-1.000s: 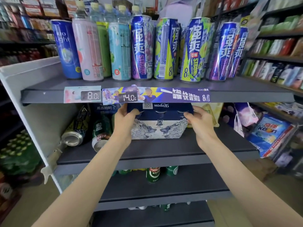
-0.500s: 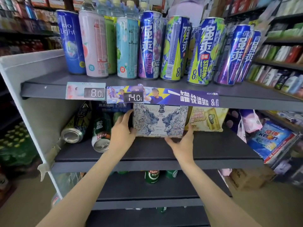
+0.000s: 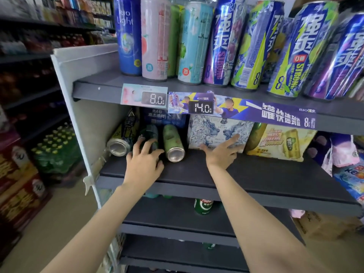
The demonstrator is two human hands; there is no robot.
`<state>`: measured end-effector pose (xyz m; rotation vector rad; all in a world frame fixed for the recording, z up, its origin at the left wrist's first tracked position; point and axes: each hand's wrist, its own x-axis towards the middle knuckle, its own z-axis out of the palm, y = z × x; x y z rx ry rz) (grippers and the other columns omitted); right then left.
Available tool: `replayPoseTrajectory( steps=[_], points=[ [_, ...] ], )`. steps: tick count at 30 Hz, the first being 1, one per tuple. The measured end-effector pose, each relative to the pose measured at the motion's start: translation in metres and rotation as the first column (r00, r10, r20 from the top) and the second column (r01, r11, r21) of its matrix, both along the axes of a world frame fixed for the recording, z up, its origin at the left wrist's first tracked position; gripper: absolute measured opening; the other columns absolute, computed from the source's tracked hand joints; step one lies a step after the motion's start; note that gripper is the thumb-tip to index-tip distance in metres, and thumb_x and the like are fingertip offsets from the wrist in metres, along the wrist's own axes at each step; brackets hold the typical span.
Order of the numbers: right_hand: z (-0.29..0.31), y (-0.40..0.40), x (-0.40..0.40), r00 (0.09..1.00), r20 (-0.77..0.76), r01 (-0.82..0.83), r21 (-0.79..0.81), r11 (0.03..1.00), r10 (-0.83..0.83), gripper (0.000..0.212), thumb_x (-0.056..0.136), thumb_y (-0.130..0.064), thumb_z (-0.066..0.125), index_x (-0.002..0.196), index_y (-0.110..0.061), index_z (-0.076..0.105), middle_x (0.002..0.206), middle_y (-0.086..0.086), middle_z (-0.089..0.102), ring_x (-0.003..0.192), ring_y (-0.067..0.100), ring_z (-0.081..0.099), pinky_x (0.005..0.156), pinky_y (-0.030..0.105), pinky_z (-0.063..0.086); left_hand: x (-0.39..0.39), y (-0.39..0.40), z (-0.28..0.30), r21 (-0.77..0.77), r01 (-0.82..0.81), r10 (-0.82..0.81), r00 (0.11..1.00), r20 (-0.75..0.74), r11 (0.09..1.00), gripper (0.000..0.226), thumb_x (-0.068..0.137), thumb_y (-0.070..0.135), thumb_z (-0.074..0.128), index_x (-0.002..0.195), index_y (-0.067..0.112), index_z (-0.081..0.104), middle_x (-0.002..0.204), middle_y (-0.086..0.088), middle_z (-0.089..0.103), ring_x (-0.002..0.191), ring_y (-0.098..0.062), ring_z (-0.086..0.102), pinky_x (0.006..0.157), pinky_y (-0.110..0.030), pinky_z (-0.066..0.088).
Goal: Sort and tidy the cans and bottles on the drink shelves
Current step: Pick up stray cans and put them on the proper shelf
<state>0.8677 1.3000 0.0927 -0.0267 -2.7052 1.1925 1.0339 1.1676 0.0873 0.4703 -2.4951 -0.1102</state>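
On the middle shelf [image 3: 256,174] a white-and-blue lion-print beer pack [image 3: 208,131] stands upright. My right hand [image 3: 220,152] touches its lower front with straight fingers. To its left three cans lie on their sides: a black-and-yellow can [image 3: 122,138], a dark green can [image 3: 152,133] and a light green can [image 3: 173,142]. My left hand [image 3: 145,160] lies over the near end of the dark green can, fingers and thumb spread around it. That can's end is hidden by the hand.
Tall upright cans [image 3: 197,42] fill the top shelf above price tags. A yellow beer pack [image 3: 279,142] stands right of the lion pack, a dark blue box [image 3: 157,117] behind the lying cans. A green can [image 3: 202,206] sits on the lower shelf. A white side panel [image 3: 88,115] closes the left.
The lion pack went from held at both sides to standing upright at the back. My left hand left it and moved left onto the dark green can. My right hand shifted to its front.
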Motion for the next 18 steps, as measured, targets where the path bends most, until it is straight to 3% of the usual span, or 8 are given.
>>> replayPoseTrajectory(
  steps=[4, 8, 10, 13, 15, 18],
  points=[
    [0.011, -0.008, -0.011, 0.999, 0.043, -0.022, -0.019, 1.0, 0.022, 0.12, 0.072, -0.047, 0.075, 0.148, -0.011, -0.011, 0.151, 0.031, -0.003, 0.13, 0.043, 0.034, 0.108, 0.044, 0.028, 0.005, -0.014, -0.001, 0.032, 0.055, -0.054, 0.998, -0.036, 0.998, 0.034, 0.066, 0.008, 0.074, 0.099, 0.016, 0.07, 0.124, -0.014, 0.058, 0.116, -0.046, 0.049, 0.073, -0.059, 0.051],
    [0.01, -0.002, -0.011, 0.996, 0.054, -0.067, -0.077, 0.995, 0.071, 0.111, 0.077, -0.041, 0.073, 0.149, -0.008, -0.005, 0.152, 0.029, 0.002, 0.132, 0.044, 0.031, 0.107, 0.045, 0.03, 0.001, -0.012, -0.003, 0.011, 0.063, -0.062, 0.996, -0.071, 0.998, 0.032, 0.065, 0.01, 0.069, 0.096, 0.015, 0.07, 0.122, -0.014, 0.059, 0.114, -0.046, 0.051, 0.075, -0.058, 0.051],
    [0.006, 0.001, 0.001, 0.991, 0.005, -0.132, -0.121, 0.984, 0.134, 0.09, 0.083, -0.039, 0.068, 0.147, -0.005, 0.015, 0.149, 0.027, 0.016, 0.133, 0.041, 0.029, 0.106, 0.043, 0.029, 0.001, -0.011, -0.006, 0.052, 0.028, -0.023, 0.995, -0.094, 0.998, 0.038, 0.064, 0.011, 0.071, 0.102, 0.014, 0.068, 0.123, -0.015, 0.057, 0.109, -0.046, 0.052, 0.076, -0.055, 0.052],
    [0.003, -0.009, 0.031, 0.93, -0.074, -0.367, -0.207, 0.907, 0.359, 0.055, 0.084, -0.04, 0.065, 0.122, -0.004, 0.048, 0.13, 0.015, 0.046, 0.123, 0.031, 0.042, 0.102, 0.038, 0.033, 0.004, -0.011, -0.005, 0.131, -0.077, 0.089, 0.992, -0.087, 0.988, 0.048, 0.064, 0.015, 0.075, 0.11, 0.013, 0.062, 0.122, -0.019, 0.053, 0.096, -0.047, 0.052, 0.07, -0.05, 0.052],
    [0.007, -0.024, 0.046, 0.875, 0.021, -0.468, -0.218, 0.856, 0.484, 0.056, 0.082, -0.047, 0.064, 0.117, -0.006, 0.05, 0.118, 0.01, 0.054, 0.115, 0.027, 0.05, 0.099, 0.04, 0.04, 0.003, -0.009, -0.004, 0.117, -0.107, 0.114, 0.992, -0.053, 0.987, 0.053, 0.062, 0.016, 0.078, 0.111, 0.012, 0.061, 0.12, -0.021, 0.052, 0.092, -0.046, 0.052, 0.065, -0.047, 0.052],
    [0.016, -0.045, 0.053, 0.841, 0.14, -0.51, -0.114, 0.852, 0.522, 0.069, 0.078, -0.06, 0.062, 0.121, -0.009, 0.044, 0.116, 0.01, 0.058, 0.112, 0.031, 0.054, 0.096, 0.044, 0.044, 0.004, -0.008, -0.003, 0.104, -0.113, 0.115, 0.993, -0.018, 0.988, 0.057, 0.061, 0.015, 0.08, 0.114, 0.011, 0.061, 0.12, -0.022, 0.052, 0.093, -0.047, 0.052, 0.066, -0.047, 0.052]
  ],
)
